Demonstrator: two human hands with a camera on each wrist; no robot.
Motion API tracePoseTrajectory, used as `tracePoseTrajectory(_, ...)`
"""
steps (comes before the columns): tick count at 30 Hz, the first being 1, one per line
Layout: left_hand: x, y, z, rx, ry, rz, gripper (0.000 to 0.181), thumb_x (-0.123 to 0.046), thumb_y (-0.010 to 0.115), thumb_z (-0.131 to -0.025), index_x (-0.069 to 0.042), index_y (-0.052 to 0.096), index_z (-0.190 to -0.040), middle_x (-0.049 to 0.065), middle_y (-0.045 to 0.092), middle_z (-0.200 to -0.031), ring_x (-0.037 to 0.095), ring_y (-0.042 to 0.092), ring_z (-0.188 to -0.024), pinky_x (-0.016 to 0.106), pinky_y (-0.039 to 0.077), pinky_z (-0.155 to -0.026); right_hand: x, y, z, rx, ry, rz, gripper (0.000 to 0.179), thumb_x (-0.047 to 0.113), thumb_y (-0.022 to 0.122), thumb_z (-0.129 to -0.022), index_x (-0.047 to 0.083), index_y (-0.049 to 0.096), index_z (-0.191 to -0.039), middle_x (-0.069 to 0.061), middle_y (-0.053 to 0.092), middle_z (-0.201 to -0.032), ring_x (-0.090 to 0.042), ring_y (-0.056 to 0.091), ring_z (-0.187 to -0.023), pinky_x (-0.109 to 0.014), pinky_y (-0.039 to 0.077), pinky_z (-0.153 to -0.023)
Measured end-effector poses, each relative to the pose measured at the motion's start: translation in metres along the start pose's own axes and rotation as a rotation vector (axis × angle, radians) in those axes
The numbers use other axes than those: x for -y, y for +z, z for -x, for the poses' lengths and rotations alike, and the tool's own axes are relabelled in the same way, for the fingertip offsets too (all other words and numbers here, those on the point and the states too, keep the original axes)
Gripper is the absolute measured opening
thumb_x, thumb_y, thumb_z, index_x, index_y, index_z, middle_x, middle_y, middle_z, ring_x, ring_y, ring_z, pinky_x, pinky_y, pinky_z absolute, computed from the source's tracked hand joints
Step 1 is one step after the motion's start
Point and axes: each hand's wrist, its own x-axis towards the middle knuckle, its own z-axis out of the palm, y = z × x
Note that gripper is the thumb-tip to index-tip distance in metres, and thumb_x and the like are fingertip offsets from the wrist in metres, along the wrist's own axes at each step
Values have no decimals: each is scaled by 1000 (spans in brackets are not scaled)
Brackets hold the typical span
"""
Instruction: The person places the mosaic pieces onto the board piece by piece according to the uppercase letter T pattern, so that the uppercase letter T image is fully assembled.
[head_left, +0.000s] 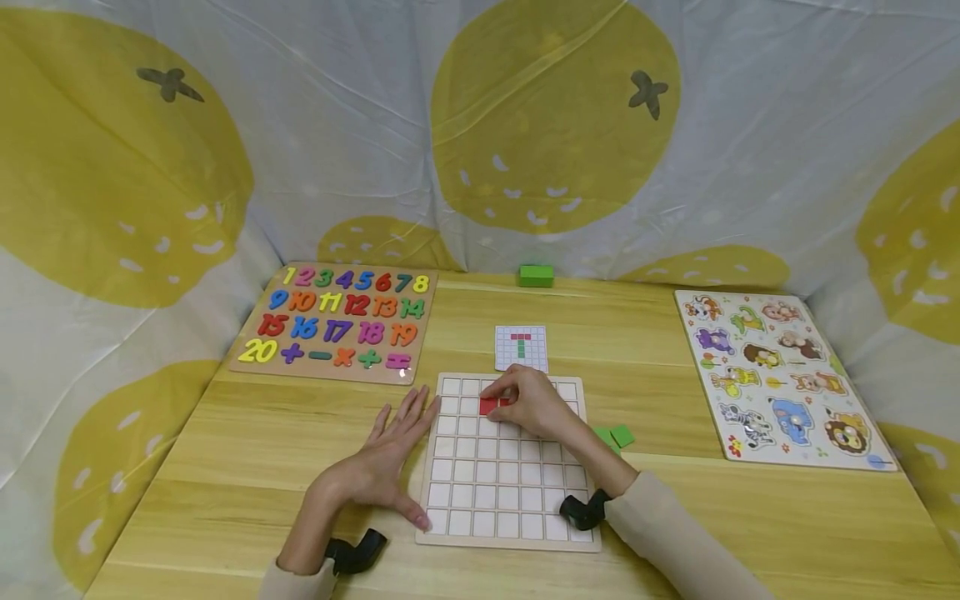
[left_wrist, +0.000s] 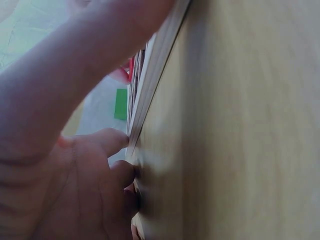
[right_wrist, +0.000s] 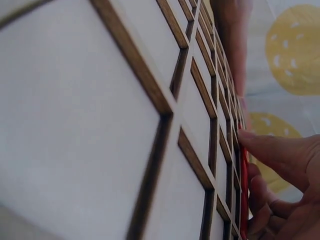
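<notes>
A wooden grid board (head_left: pixel 517 543) with white square cells lies in front of me. Over its upper rows my right hand (head_left: pixel 534 404) pinches a red square tile (head_left: pixel 488 407) between thumb and fingertips. Another bit of red shows beside it, partly covered by the fingers. In the right wrist view the thumb (right_wrist: pixel 265 145) touches the red edge (right_wrist: pixel 244 175) low against the grid. My left hand (head_left: pixel 378 467) rests with spread fingers along the board's left edge, thumb by the lower left corner. Behind the board lies a pattern card (head_left: pixel 536 354) showing a red and green T.
Green square tiles (head_left: pixel 622 435) lie right of the board, near the right forearm. A green block (head_left: pixel 536 276) sits at the back by the curtain. A number puzzle (head_left: pixel 330 371) is at the left, an animal puzzle board (head_left: pixel 817 454) at the right.
</notes>
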Motion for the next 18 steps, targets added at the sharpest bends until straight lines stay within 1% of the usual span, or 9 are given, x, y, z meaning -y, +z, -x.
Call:
tracePoseTrajectory(5, -1, 0, -1, 2, 4, -1, 157, -50, 101, -52, -7, 3, -167, 19, -16, -173, 41, -17, -160, 67, -14, -126, 2, -7, 5, 4, 11, 9, 23, 13, 85, -85, 11, 81, -108, -6, 69, -100, -12, 54, -76, -21, 45, -66)
tracePoseTrajectory(8, -1, 1, -2, 1, 7, -6, 158, -50, 101, -51, -6, 2, -167, 18, -16, -173, 41, -17, -160, 67, -14, -126, 2, -17, 13, -10, -9, 6, 22, 15, 81, -90, 7, 79, -110, -9, 68, -103, -13, 57, -79, -22, 48, -68)
tracePoseTrajectory(12, 0, 1, -1, 0, 7, -4, 158, -50, 101, -51, -7, 1, -167, 18, -17, -173, 41, -18, -160, 67, -14, -126, -2, -34, 29, -41, -22, 8, 23, 16, 77, -93, 5, 77, -113, -9, 69, -105, -15, 60, -86, -23, 49, -69)
tracePoseTrajectory(14, 0, 1, -1, 0, 6, -3, 158, -50, 101, -51, -7, 1, -167, 17, -17, -173, 40, -18, -160, 67, -14, -126, -6, -43, 39, -55, -5, 9, 24, 16, 76, -93, 6, 77, -115, -8, 69, -108, -16, 61, -89, -23, 50, -68)
tracePoseTrajectory(18, 0, 1, 1, -3, 2, 2, 159, -51, 100, -51, -8, 1, -167, 17, -17, -174, 40, -18, -160, 67, -14, -126, -23, -60, 61, -85, 33, 26, 24, 14, 76, -94, 7, 76, -117, -10, 70, -113, -18, 59, -91, -23, 50, -69)
